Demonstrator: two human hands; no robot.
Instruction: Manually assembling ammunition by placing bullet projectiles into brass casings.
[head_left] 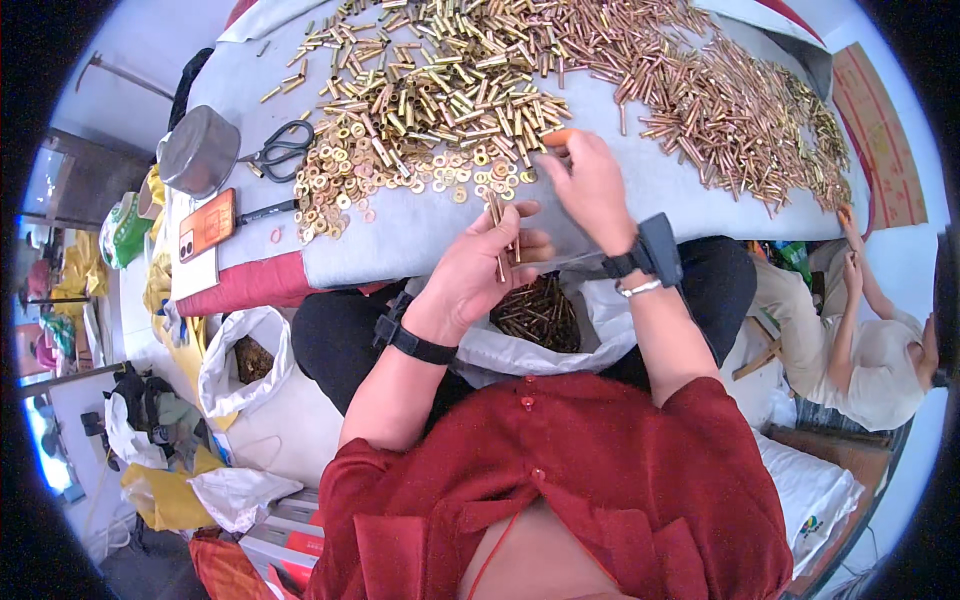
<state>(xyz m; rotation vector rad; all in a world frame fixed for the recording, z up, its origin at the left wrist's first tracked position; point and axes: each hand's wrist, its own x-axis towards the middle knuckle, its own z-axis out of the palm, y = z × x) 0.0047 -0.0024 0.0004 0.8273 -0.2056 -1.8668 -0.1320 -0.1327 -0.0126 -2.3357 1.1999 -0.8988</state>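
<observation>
My left hand (468, 268), palm up over my lap, is closed around a few slim copper-coloured metal tubes (501, 262). The right hand (592, 188) reaches to the near edge of a heap of brass-coloured tubes (440, 100), its thumb and forefinger close together. An orange cover sits on one right fingertip; whatever lies between those fingers is too small to make out. Flat brass washers (345, 165) lie scattered beside the heap, left of my hands. Below my hands, a white sack (610, 320) between my legs holds many dark copper tubes (538, 312).
Thinner copper-coloured pieces (740, 120) spread over the table's right side. At the left are a metal bowl (200, 150), black-handled scissors (285, 150) and an orange phone (207, 225). Another white sack (245, 370) stands on the floor. A co-worker (860, 350) sits at the right.
</observation>
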